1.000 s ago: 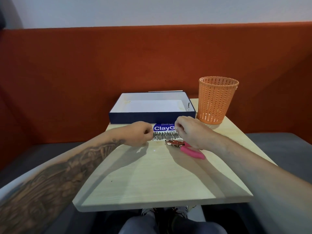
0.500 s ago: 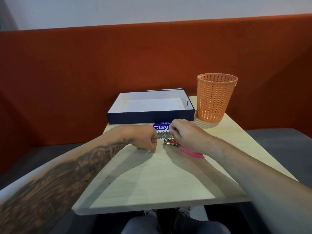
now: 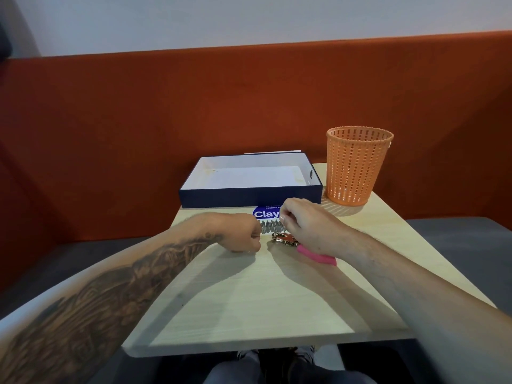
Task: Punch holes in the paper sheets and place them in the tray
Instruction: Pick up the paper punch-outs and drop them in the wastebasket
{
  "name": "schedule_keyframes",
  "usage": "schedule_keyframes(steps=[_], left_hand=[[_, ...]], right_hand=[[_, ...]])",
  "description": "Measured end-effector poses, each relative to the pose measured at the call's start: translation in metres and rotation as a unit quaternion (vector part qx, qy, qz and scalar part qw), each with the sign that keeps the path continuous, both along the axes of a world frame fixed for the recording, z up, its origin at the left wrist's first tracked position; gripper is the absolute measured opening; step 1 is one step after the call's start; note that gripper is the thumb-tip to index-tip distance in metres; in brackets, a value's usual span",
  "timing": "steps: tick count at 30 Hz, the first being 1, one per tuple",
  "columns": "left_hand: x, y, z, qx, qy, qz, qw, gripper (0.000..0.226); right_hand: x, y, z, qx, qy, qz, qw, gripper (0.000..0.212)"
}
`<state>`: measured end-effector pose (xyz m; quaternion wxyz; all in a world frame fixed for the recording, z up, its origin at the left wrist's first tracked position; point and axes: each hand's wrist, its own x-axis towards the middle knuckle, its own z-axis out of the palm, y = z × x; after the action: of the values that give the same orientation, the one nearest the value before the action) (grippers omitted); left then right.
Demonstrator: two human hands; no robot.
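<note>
My left hand (image 3: 243, 235) has drawn back toward me over the last second: a moment ago its knuckles were up against the printed sheet, and now it sits curled into a loose fist on the pale wooden table (image 3: 277, 300), just short of the sheet's near edge, thumb and fingertips pressed together. Whether there is a sliver of paper pinched in there I cannot tell; nothing shows between the fingers. My right hand (image 3: 307, 224) has barely moved. It hovers over the small printed paper sheet with the blue "Clay" label (image 3: 266, 214), thumb and forefinger nipped close together at its right edge, and again I cannot see for certain that they have the sheet. That sheet lies flat on the table just in front of the shallow navy cardboard tray with the white inside (image 3: 249, 196), not in it. Under my right wrist lies the metal hole punch with pink handles (image 3: 302, 245), untouched, its jaws pointing left. I read this as squaring the sheet up before punching, so the punching and the tray are both still ahead. The orange perforated plastic basket (image 3: 357, 167) stands at the tray's right, clear of all this.
</note>
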<state>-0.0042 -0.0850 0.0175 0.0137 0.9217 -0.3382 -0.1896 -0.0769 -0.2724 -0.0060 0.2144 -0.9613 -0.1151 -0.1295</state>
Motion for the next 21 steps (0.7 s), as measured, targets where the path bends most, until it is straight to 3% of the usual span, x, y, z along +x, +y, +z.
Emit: schedule_keyframes(steps=[5,7,12,17,21], left_hand=[[0.012,0.015,0.011,-0.137,0.051,0.055,0.988,0.027],[0.014,0.017,0.017,-0.151,0.046,0.055,0.986,0.026],[0.012,0.013,0.015,-0.074,0.036,-0.001,0.997,0.011],[0.006,0.007,0.005,-0.028,-0.076,-0.065,0.995,0.009],[0.001,0.002,0.006,0.008,-0.117,-0.099,0.988,0.012]], right_hand=[[0.001,-0.012,0.005,0.022,-0.001,-0.005,1.0,0.023],[0.002,-0.016,0.006,0.027,-0.001,-0.011,1.0,0.023],[0.006,-0.019,0.001,0.05,0.001,-0.012,0.999,0.021],[0.006,-0.015,-0.007,0.048,0.007,-0.004,0.999,0.022],[0.004,-0.013,-0.008,0.044,0.007,0.001,0.999,0.023]])
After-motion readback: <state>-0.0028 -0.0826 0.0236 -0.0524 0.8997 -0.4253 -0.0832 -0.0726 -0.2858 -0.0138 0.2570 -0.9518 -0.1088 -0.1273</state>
